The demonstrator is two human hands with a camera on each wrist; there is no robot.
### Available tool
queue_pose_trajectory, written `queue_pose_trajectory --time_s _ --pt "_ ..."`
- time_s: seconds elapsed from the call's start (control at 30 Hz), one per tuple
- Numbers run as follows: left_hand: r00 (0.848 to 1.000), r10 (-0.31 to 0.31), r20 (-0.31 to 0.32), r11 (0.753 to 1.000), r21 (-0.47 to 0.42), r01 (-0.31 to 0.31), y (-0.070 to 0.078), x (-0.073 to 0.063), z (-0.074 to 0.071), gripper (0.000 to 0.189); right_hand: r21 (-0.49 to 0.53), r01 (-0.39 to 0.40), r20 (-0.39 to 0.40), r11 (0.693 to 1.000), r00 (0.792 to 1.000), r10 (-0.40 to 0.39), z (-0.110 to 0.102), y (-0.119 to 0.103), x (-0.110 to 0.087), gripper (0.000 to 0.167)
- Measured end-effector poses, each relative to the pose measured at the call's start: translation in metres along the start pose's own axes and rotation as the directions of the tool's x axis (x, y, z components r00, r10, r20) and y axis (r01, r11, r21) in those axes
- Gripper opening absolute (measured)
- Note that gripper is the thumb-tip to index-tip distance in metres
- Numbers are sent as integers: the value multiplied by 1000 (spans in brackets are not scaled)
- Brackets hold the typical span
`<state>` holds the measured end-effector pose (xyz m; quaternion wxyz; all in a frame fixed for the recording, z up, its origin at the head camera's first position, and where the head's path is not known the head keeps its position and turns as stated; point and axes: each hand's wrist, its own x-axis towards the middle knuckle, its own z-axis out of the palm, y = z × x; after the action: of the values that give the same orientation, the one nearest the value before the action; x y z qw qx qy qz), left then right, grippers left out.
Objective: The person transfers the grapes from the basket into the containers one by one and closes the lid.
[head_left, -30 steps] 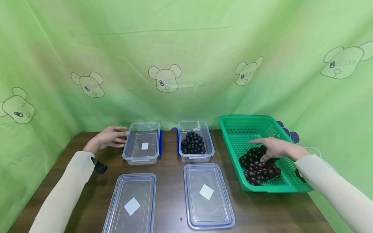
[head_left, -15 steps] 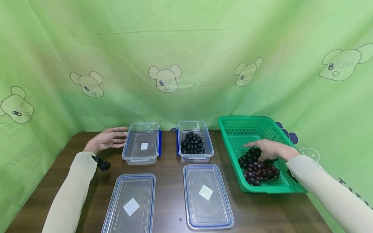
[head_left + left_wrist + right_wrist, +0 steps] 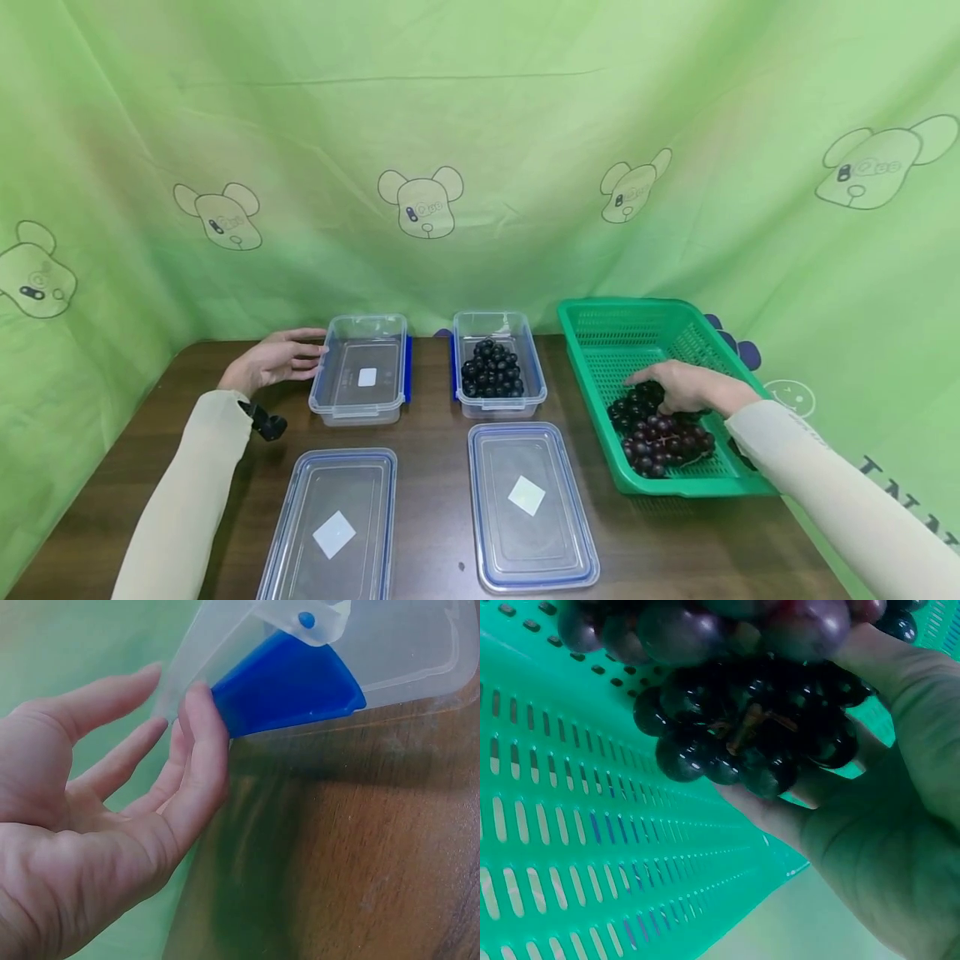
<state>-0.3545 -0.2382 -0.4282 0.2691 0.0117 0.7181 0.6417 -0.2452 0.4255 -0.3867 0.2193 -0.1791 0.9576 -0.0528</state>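
My right hand (image 3: pixel 686 387) reaches into the green basket (image 3: pixel 697 486). Its fingers curl beneath a bunch of black grapes (image 3: pixel 727 727) in the right wrist view, with the thumb on the near side. A reddish-purple bunch of grapes (image 3: pixel 667 442) lies against it, nearer the basket's front. At the left, my left hand (image 3: pixel 273 362) rests its loosely bent fingers at the side of a clear plastic container (image 3: pixel 352 411) holding no grapes. The left wrist view shows the fingertips right at that container's hanging blue latch (image 3: pixel 289 686).
Between that container and the basket, a second clear container (image 3: pixel 502 405) holds a bunch of dark grapes (image 3: pixel 491 371). Two clear lids with blue seals lie in front, the left lid (image 3: pixel 330 483) and the right lid (image 3: pixel 525 542). A green curtain (image 3: pixel 480 125) hangs behind the table.
My right hand has settled slightly lower and leftward around the black grapes. The left hand's fingertips have come up against the container's side. The head view has shifted slightly.
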Motion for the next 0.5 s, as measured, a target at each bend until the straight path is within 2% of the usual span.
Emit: queue_pose_trajectory --time_s 0.23,0.5 --pt "1000 -4 2 1000 -6 4 3 -2 1 71 -67 12 -47 998 999 -15 4 3 6 60" --pt "1000 -12 -12 1000 17 12 7 -3 6 71 -33 -11 -31 999 999 10 6 5 7 58"
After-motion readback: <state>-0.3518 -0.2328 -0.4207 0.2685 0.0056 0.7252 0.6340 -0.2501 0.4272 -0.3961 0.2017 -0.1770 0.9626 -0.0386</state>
